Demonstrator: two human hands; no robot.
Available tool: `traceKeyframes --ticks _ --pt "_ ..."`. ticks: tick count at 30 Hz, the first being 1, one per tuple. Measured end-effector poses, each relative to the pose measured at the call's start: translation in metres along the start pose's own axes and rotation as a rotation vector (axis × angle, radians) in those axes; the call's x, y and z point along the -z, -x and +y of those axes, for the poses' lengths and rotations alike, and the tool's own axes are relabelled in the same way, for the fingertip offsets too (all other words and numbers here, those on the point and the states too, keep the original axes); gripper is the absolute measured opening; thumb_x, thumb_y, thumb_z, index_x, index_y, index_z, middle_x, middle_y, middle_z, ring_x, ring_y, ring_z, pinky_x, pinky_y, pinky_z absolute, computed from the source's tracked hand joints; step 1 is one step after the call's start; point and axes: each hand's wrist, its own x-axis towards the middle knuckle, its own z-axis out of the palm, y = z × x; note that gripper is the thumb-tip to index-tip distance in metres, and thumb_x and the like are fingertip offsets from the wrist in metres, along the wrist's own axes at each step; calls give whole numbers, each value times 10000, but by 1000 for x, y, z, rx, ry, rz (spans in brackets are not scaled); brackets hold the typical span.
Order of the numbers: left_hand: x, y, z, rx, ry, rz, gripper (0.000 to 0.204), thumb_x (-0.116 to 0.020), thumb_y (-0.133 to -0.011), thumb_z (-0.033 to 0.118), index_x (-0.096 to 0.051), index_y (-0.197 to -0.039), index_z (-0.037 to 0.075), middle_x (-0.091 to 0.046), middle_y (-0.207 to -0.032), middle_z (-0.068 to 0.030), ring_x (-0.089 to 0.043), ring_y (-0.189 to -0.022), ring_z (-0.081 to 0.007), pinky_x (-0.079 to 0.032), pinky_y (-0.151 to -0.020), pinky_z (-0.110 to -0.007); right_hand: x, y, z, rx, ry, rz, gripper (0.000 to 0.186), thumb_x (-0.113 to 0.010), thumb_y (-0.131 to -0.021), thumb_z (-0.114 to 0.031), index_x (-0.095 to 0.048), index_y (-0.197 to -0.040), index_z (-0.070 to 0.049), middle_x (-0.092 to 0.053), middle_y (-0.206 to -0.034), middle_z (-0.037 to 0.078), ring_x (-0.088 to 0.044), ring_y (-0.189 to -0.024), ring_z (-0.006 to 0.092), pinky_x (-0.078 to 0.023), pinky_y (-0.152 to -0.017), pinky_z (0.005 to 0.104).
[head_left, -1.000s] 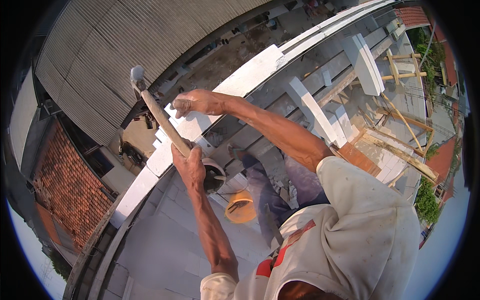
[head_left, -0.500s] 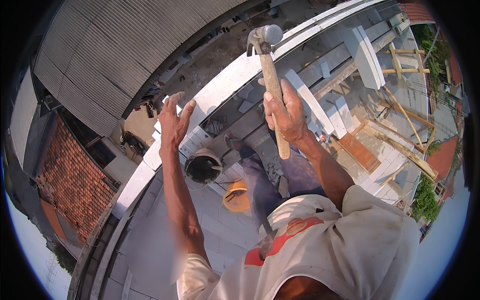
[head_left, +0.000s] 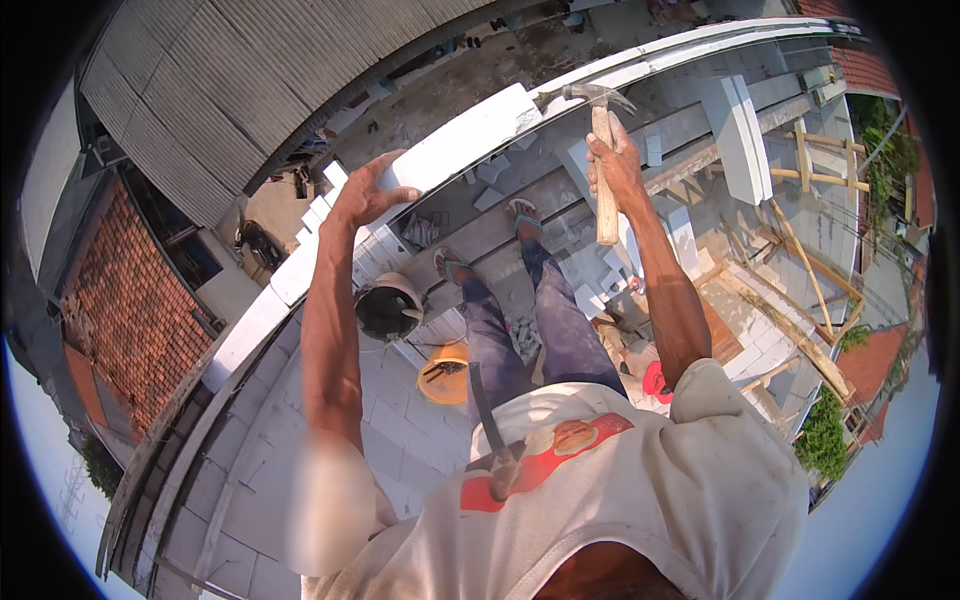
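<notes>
A long white building block lies along the top of the curved wall. My left hand spans its left end, fingers over the far side and thumb on the near side. In my right hand is a claw hammer, gripped by its wooden handle. The hammer's metal head is upward, just right of the block's right end; I cannot tell whether they touch.
Below my left forearm stand a dark mortar bucket with a tool in it and an orange tub. My feet in sandals are on planks. Wooden framing stands at right. Beyond the wall, ground drops toward a corrugated roof.
My left hand has come down from above the wall onto the block. The hammer has moved right and lower, its head turned sideways. The view has shifted, showing both feet.
</notes>
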Motion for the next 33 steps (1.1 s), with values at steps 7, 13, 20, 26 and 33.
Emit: traceKeyframes --ticks 7,13,20,26,33 --pt "-2 -1 2 -15 33 1 919 -934 -696 406 -573 -1488 113 -718 -1282 -200 -683 -1199 -338 -520 -1043 -423 -17 -36 -10 -197 117 -233 604 -644 -1014 -153 -412 -1570 -187 -545 -807 37 -541 -528 123 -465 -430 306" --pt "-1 -1 7 -49 25 -4 929 -927 -685 401 -571 -1482 81 -704 -1300 -219 -673 -1217 -360 -515 -1048 -436 -20 -25 -2 -142 136 -88 699 -654 -1004 -144 -344 -1625 -231 -564 -800 47 -558 -538 137 -465 -432 320" --pt "-6 -2 -4 -91 -11 33 954 -921 -675 434 -568 -1475 52 -696 -1305 -238 -669 -1229 -366 -510 -1057 -442 -19 -33 -3 -136 142 -164 678 -660 -999 -144 -379 -1611 -222 -551 -789 46 -541 -512 135 -475 -422 323" --pt "-3 -1 -1 -53 5 0 961 -929 -665 433 -573 -1473 55 -694 -1308 -242 -669 -1229 -370 -510 -1060 -443 -22 -35 -5 -84 40 0 662 -667 -985 -146 -407 -1591 -208 -533 -765 35 -531 -513 127 -463 -420 316" --pt "-4 -1 3 -69 27 8 950 -947 -656 385 -578 -1467 55 -702 -1296 -237 -674 -1221 -366 -512 -1052 -436 -14 -47 2 -143 145 -138 663 -666 -985 -141 -400 -1589 -210 -549 -792 41 -531 -513 131 -471 -426 321"
